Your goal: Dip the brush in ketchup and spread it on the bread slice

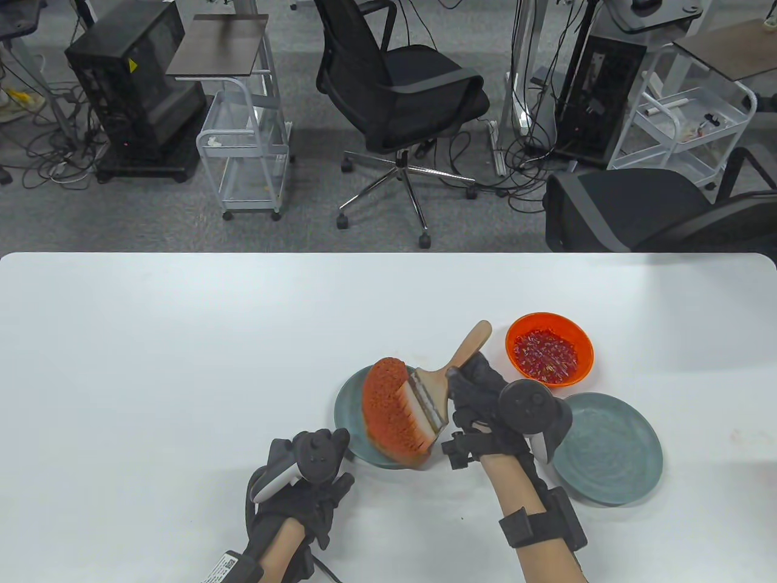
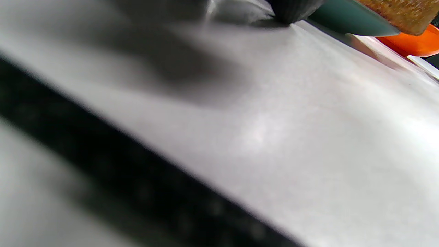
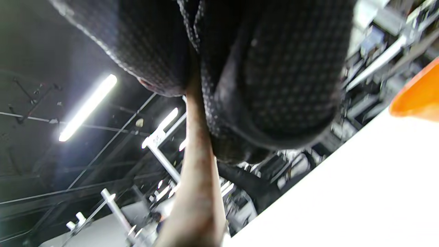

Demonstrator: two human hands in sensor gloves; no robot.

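A bread slice [image 1: 385,404] coated orange-red lies on a teal plate [image 1: 347,405]. My right hand [image 1: 470,379] grips the wooden handle of a wide brush [image 1: 438,388]; its bristles [image 1: 419,425] lie on the right part of the slice. In the right wrist view my gloved fingers [image 3: 274,68] wrap the handle [image 3: 199,178]. An orange bowl [image 1: 549,355] of red ketchup stands behind my right hand. My left hand [image 1: 309,480] rests on the table at the plate's near-left rim and holds nothing. In the left wrist view a fingertip [image 2: 291,10] sits beside the plate rim [image 2: 349,19].
A second teal plate [image 1: 607,449], bare, lies right of my right forearm. The orange bowl also shows in the left wrist view [image 2: 418,44] and the right wrist view [image 3: 418,96]. The white table [image 1: 182,364] stretches far to the left. Office chairs stand beyond its far edge.
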